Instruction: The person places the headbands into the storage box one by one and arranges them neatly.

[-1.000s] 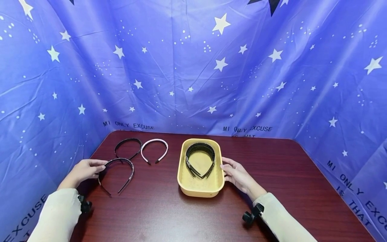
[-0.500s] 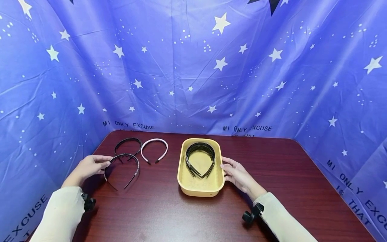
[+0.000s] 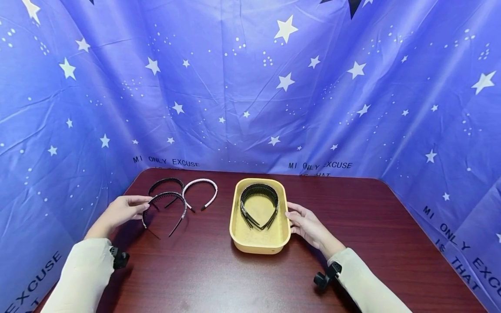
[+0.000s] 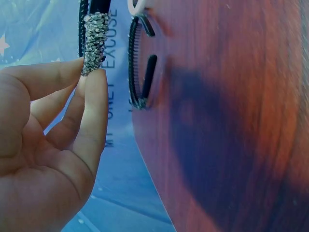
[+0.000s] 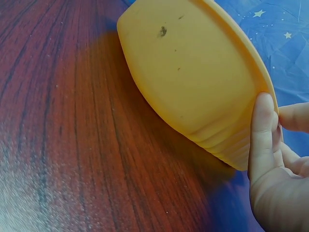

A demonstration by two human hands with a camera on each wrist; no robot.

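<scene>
My left hand pinches one side of a black toothed headband between thumb and fingers, its ends pointing down toward the table. A band of silvery glitter covers it at the pinch, as the left wrist view shows. Behind it lie another black headband and a white-pink headband with dark tips. My right hand holds the right side of a yellow plastic container, thumb at the rim. Inside the container rest several black headbands, nested together.
The dark red wooden table bears everything. A blue star-printed cloth hangs close around its back and sides. Black devices are strapped to both wrists, such as the one on the right.
My left hand has carried its headband to the right and toward the back of the table, and the headband now overlaps the rear black one. My right hand and the container have stayed in place.
</scene>
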